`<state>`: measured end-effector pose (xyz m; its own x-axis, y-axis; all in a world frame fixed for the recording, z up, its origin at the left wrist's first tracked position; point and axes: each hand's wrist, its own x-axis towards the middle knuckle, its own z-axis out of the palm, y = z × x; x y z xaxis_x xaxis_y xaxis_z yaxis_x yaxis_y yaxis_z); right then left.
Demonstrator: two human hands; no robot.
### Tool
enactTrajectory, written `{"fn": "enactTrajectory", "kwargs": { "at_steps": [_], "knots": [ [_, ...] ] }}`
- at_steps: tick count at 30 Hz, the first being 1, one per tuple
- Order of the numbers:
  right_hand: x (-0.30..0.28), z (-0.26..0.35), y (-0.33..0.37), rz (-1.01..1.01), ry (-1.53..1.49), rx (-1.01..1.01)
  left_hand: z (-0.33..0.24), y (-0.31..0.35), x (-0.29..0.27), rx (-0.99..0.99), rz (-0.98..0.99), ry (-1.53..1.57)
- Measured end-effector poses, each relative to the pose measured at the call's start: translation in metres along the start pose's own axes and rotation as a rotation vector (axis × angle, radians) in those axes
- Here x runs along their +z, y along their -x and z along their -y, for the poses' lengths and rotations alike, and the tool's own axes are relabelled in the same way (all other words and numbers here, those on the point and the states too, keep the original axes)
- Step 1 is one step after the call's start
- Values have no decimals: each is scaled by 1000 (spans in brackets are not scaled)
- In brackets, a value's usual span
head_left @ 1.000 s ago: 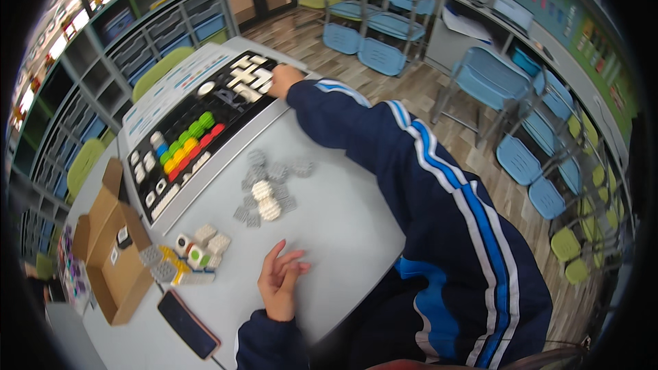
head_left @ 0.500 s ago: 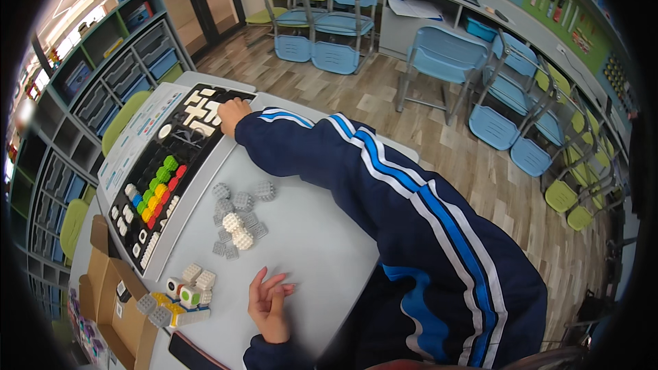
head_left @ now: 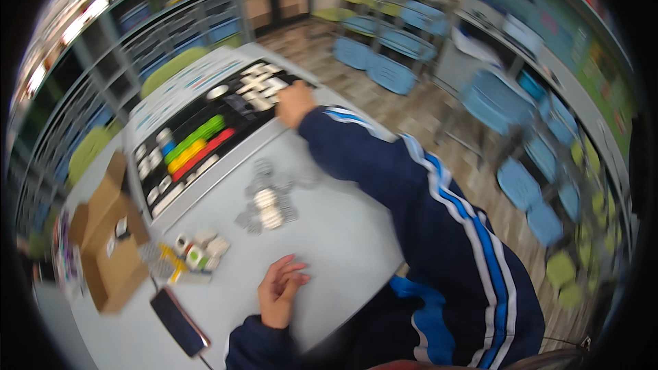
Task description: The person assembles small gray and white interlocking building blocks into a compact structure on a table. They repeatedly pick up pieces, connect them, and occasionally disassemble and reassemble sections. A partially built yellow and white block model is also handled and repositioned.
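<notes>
Your right hand (head_left: 296, 104) reaches out to the far right end of the black tray (head_left: 218, 171), its fingers beside the white pieces (head_left: 258, 84); your fingertips are blurred and partly hidden, so I can't tell whether they grip anything. Your left hand (head_left: 279, 294) holds nothing: its fingers are loosely curled and a little apart, near the front edge of the bench (head_left: 343, 233), and whether it touches the top is unclear. The tray lies slantwise across the back of the bench, and in its nearer half run rows of green blocks (head_left: 195, 139), yellow blocks (head_left: 186, 156) and red blocks (head_left: 203, 155). Between your hands, in front of the tray, white blocks (head_left: 268, 209) lie in a cluster with grey blocks (head_left: 262, 177). To the left of your left hand is a small built toy (head_left: 195, 258) in white, yellow, grey and green, just beside a cardboard box (head_left: 103, 233) with one flap raised. A dark phone (head_left: 179, 322) lies nearer you, with a cable at its end. Blue chairs (head_left: 497, 99) stand beyond, on the right.
</notes>
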<state>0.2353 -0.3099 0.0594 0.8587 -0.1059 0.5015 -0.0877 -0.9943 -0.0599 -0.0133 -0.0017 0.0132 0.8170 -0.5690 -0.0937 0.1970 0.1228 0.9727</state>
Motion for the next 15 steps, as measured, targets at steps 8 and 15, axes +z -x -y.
{"fn": "enactTrajectory", "kwargs": {
  "at_steps": [8, 15],
  "knots": [
    [-71, 54, 143, -322, -633, -639, 14, 7, -11, 8, -26, -23],
    [-67, 57, 204, -166, -704, -746, 0, 13, -7, 298, -191, -394]
  ]
}}
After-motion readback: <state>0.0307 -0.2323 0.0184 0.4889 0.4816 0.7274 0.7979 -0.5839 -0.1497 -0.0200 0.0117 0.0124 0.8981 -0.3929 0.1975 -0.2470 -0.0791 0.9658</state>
